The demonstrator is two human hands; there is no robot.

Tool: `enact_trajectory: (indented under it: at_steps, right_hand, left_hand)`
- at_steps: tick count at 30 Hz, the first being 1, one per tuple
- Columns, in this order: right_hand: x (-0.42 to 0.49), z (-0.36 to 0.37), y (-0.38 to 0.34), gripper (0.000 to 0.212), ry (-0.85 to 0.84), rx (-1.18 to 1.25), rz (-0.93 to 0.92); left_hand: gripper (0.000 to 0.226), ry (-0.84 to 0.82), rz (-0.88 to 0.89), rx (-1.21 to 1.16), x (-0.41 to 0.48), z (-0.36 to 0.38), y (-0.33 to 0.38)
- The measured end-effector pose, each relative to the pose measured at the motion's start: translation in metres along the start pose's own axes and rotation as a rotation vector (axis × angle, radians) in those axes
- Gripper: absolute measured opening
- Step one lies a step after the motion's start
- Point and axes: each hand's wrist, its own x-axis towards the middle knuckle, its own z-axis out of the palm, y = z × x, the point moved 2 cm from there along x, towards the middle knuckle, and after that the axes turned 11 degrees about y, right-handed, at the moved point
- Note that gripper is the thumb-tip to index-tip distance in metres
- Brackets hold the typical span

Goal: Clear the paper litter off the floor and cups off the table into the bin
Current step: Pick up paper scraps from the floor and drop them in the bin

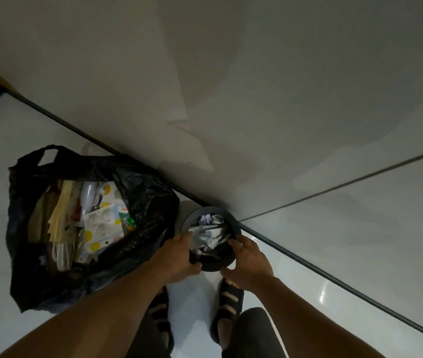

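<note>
Small dark bin [227,215] stands on the floor [308,301], tight in a corner where two dark seam lines meet at the foot of the wall [231,99]. Both hands are clamped on its near rim: left hand [179,257] w/ fingers hooked over the near-left edge, right hand [250,259] curled round the near-right edge. Crumpled paper litter [209,227] fills the bin almost to the rim.

Black bag [151,202] lies open just left of the bin, touching or nearly touching its side; can't tell which. It holds cardboard, wrappers etc.

Open floor: a glossy strip to the right along the seam, and more beyond the bag on the left. Two feet in dark sandals [228,303] stand just behind the bin.

Hidden: the bin's lower body is behind the hands. Fingertips inside the rim aren't visible. What the bag holds low down is lost in shadow. Forearms are cut off at the bottom edge. No cups or bench in view.
</note>
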Motion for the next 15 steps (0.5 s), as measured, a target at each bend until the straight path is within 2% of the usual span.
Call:
enact_trajectory:
  at_steps: [7,11,15]
  right_hand:
    - [-0.107,-0.117,-0.047,0.078,0.130,0.057,0.083]
    - [-0.176,-0.174,-0.053,0.080,0.222,0.089,0.155]
    - [-0.253,-0.212,-0.024,0.078,0.330,0.082,0.272]
  left_hand:
    - [0.084,0.024,0.157,0.029,-0.103,-0.098,0.072]
    - [0.089,-0.002,0.260,0.166,-0.152,-0.135,0.112]
    - [0.092,-0.030,0.412,0.348,-0.181,-0.147,0.180]
